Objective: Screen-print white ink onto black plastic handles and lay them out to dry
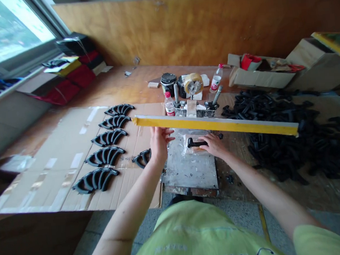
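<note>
My left hand (158,142) reaches up to the near edge of a long yellow frame (216,125), which is tilted up above a grey metal plate (190,167), and holds it there. My right hand (214,144) rests on the plate under the frame, fingers closed on a black plastic handle (194,143). That handle lies on a clear-wrapped jig. One more black curved piece (142,158) lies just left of my left wrist.
Rows of black curved pieces (105,156) are laid out on flattened cardboard (45,182) at the left. A big heap of black pieces (289,134) fills the right. Behind the frame stand small bottles (169,104), a tape roll (193,83), black tubs (168,81) and open cardboard boxes (262,78).
</note>
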Motion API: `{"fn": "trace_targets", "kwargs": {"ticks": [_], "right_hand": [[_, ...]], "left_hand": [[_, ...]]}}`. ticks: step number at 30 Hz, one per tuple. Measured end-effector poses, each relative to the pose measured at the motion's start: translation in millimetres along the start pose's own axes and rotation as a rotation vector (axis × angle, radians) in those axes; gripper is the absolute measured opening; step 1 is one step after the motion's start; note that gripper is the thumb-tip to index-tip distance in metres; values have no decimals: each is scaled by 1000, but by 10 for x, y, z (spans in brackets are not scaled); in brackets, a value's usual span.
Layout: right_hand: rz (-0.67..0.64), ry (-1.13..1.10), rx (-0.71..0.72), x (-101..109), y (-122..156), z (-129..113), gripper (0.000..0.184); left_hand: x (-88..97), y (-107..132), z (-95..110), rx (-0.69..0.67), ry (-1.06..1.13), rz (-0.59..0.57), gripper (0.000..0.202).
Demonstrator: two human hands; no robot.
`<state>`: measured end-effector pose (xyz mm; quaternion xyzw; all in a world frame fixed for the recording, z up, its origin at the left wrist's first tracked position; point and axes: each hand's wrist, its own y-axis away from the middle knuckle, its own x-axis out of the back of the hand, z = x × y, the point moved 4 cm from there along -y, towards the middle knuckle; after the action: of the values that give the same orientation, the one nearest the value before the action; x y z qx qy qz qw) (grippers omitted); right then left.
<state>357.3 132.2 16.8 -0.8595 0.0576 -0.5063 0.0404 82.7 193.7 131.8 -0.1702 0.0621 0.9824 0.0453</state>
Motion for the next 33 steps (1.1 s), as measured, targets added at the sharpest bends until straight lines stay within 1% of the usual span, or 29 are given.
{"fn": "trace_targets", "kwargs": {"ticks": [1,2,4,5,6,7,8,9,10,11,12,13,14,16,17,18,19,20,21,22,23,24,25,26,27,28,30,31,33], "right_hand": [[-21,37,63,-113,74,-159,24],[-7,77,81,-192,140,-314,21],[71,115,51,-274,265,-620,17],[100,105,63,-300,329,-777,16],[101,77,121,-325,394,-932,17],[74,36,216,-349,465,-1065,18],[26,-11,322,-360,546,-1149,21],[-21,-52,402,-347,638,-1156,27],[-48,-73,428,-299,740,-1069,34],[-57,-65,397,-222,853,-885,40],[-31,-29,296,-115,978,-607,45],[-24,50,181,-7,1126,-270,50],[-45,142,83,87,1290,93,53],[-126,275,-56,210,1621,798,51],[-164,301,-108,236,1760,1095,48],[-195,305,-145,243,1863,1330,45],[-217,300,-181,239,1922,1495,41],[-244,284,-219,227,1932,1589,36],[-264,266,-268,216,1891,1615,28],[-267,246,-321,212,1799,1576,19],[-245,221,-358,215,1662,1475,11],[-192,190,-366,223,1488,1318,10],[-116,153,-342,231,1290,1118,14],[-21,106,-257,232,1083,879,17],[54,59,-143,212,885,624,17],[93,14,-27,167,709,377,14],[98,-24,162,20,436,-39,7],[80,-29,239,-67,341,-199,12],[31,-5,357,-234,223,-419,24]], "left_hand": [[5,67,-184,59,7,17,50],[3,164,-406,165,-5,0,51],[-17,430,-876,448,-51,-111,54],[-19,571,-1070,567,-60,-167,54],[-2,689,-1214,640,-55,-198,52],[45,767,-1305,664,-43,-200,49],[129,802,-1350,652,-37,-181,46],[260,795,-1360,617,-50,-146,44],[443,757,-1344,573,-88,-93,43],[676,697,-1315,530,-148,-22,44],[948,632,-1278,493,-226,57,45],[1247,575,-1245,476,-314,151,46],[1551,536,-1216,476,-417,250,46],[2078,510,-1191,528,-641,394,48],[2272,513,-1196,560,-735,433,50],[2412,514,-1211,591,-810,451,52],[2502,510,-1232,615,-863,453,53],[2550,495,-1254,630,-898,442,54],[2568,470,-1268,637,-924,424,54],[2569,438,-1269,646,-958,403,54],[2561,401,-1255,655,-992,380,54],[2550,363,-1223,664,-1025,359,53],[2536,325,-1175,678,-1056,343,52],[2512,283,-1112,682,-1085,319,50],[2469,237,-1036,673,-1108,283,47],[2398,185,-950,648,-1119,240,45],[2156,74,-748,561,-1111,151,44],[1976,18,-631,492,-1083,111,46],[1511,-81,-365,307,-948,43,50]]}}
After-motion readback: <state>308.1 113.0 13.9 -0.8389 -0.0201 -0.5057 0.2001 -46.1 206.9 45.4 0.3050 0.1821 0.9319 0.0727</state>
